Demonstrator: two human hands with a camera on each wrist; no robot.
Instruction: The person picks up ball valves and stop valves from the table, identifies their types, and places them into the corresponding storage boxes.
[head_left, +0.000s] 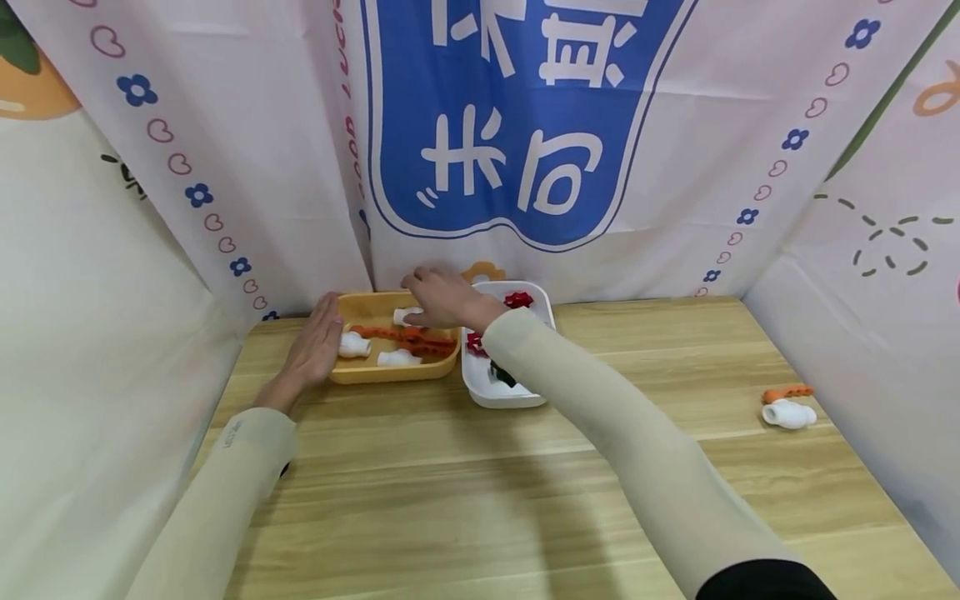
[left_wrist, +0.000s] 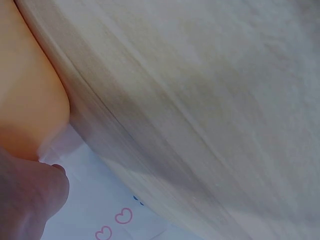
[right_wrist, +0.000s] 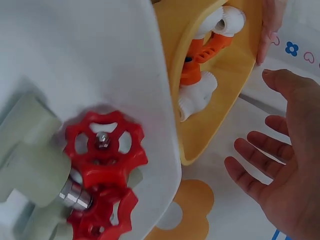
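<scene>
My left hand [head_left: 313,346] lies with straight fingers along the left end of a yellow tray [head_left: 393,376]. In that tray are several white plastic valve bodies [head_left: 354,344] with orange lever handles [head_left: 382,333]. My right hand [head_left: 444,300] is over the tray's far right corner in the head view. The right wrist view shows this right hand [right_wrist: 285,150] with spread, relaxed fingers and an empty palm, beside the tray's far wall. Close by on its right stands a white tub [head_left: 498,401] holding valves with red handwheels [right_wrist: 105,145].
On the wooden table [head_left: 420,483], far to the right, lies another white valve body [head_left: 789,414] with an orange handle [head_left: 787,392]. A printed cloth [head_left: 675,167] hangs right behind the tray and tub. My right forearm crosses over the white tub.
</scene>
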